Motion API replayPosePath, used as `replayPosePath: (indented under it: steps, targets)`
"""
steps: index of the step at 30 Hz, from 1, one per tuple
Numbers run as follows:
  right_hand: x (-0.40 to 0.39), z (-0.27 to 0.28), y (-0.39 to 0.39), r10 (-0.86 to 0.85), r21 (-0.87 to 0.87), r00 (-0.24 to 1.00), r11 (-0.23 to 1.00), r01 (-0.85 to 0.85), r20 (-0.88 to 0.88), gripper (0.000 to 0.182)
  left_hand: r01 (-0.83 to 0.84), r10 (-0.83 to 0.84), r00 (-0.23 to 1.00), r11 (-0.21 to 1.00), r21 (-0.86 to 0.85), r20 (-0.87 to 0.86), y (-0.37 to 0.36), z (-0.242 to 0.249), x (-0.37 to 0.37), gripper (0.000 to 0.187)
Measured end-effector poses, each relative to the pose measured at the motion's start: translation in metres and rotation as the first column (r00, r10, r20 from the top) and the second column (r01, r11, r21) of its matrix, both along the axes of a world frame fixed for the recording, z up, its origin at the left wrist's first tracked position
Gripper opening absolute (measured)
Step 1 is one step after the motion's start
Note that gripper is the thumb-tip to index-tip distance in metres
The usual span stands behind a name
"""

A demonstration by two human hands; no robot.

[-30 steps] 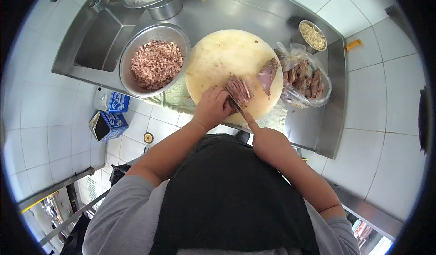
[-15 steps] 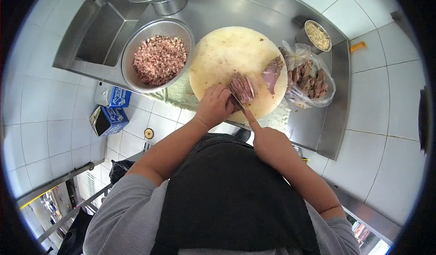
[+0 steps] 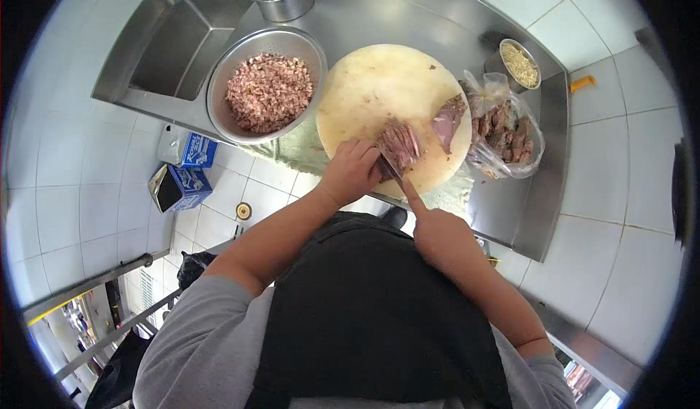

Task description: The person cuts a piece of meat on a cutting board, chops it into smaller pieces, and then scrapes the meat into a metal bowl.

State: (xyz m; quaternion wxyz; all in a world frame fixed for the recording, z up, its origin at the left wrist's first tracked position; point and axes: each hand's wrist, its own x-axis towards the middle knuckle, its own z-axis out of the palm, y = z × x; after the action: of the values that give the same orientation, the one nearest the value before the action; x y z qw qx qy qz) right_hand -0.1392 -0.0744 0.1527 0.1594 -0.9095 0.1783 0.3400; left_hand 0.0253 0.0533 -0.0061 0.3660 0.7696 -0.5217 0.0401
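Observation:
On the round cutting board [image 3: 364, 81] lies a bunch of sliced meat [image 3: 398, 143], brownish outside and pink within. My left hand [image 3: 353, 170] has its fingers curled down on the uncut end of that meat, which they mostly cover. A knife [image 3: 392, 167] stands against the meat beside my left fingertips, its blade slanting across the near part of the board. Its handle is wrapped in my right hand [image 3: 446, 235], whose index finger stretches along the back of the blade. Another piece of meat [image 3: 447, 123] rests apart at the board's right side.
A steel colander [image 3: 319, 59] of diced meat stands left of the board, near the sink [image 3: 171, 52]. To the right are a plastic bag [image 3: 538, 146] of cooked meat pieces and a metal container [image 3: 503, 63] of chopped pale food. A green towel [image 3: 292, 150] lies under the board.
The whole view has shifted slightly, so the board and colander appear further right. Both hands and the knife keep nearly the same place on the meat.

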Motion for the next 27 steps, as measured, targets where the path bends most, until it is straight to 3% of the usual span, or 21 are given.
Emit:
replayPosePath:
  steps: [6, 10, 14, 16, 18, 21, 24, 27]
  targets:
    - [0.024, -0.075, 0.002, -0.054, 0.018, 0.972, 0.999, 0.051, 0.229, 0.082, -0.005, 0.005, 1.000, 1.000, 0.018, -0.002, -0.001, -0.002, 0.001, 0.026]
    - [0.029, -0.052, -0.004, -0.011, 0.025, 0.978, 1.000, 0.006, 0.207, 0.082, -0.017, 0.017, 1.000, 1.000, -0.016, -0.007, 0.002, -0.004, -0.001, 0.026]
    - [0.007, -0.008, 0.006, -0.018, 0.021, 0.997, 1.000, 0.016, 0.072, 0.085, -0.043, 0.043, 0.999, 0.999, -0.034, 0.012, 0.001, -0.001, -0.002, 0.026]
    - [0.006, -0.023, 0.008, -0.044, 0.040, 0.999, 0.998, 0.043, 0.020, 0.086, -0.033, 0.032, 0.999, 0.999, -0.021, -0.011, 0.003, -0.003, -0.001, 0.025]
    - [0.004, -0.071, 0.008, -0.077, 0.066, 0.979, 0.996, 0.065, 0.187, 0.088, -0.023, 0.024, 0.999, 0.999, 0.040, -0.032, 0.003, -0.005, -0.002, 0.025]
    - [0.024, -0.078, 0.009, -0.084, 0.031, 0.977, 0.996, 0.080, 0.194, 0.088, -0.025, 0.025, 1.000, 0.999, 0.032, -0.007, 0.004, -0.007, 0.000, 0.023]
    - [0.023, -0.066, -0.002, -0.006, 0.001, 0.973, 1.000, 0.006, 0.232, 0.087, -0.011, 0.010, 0.999, 1.000, -0.015, -0.054, 0.007, -0.005, 0.002, 0.022]
    - [0.016, -0.026, -0.002, -0.043, -0.025, 0.967, 0.998, 0.051, 0.251, 0.085, -0.030, 0.028, 0.999, 0.998, -0.062, -0.030, 0.016, -0.005, 0.002, 0.021]
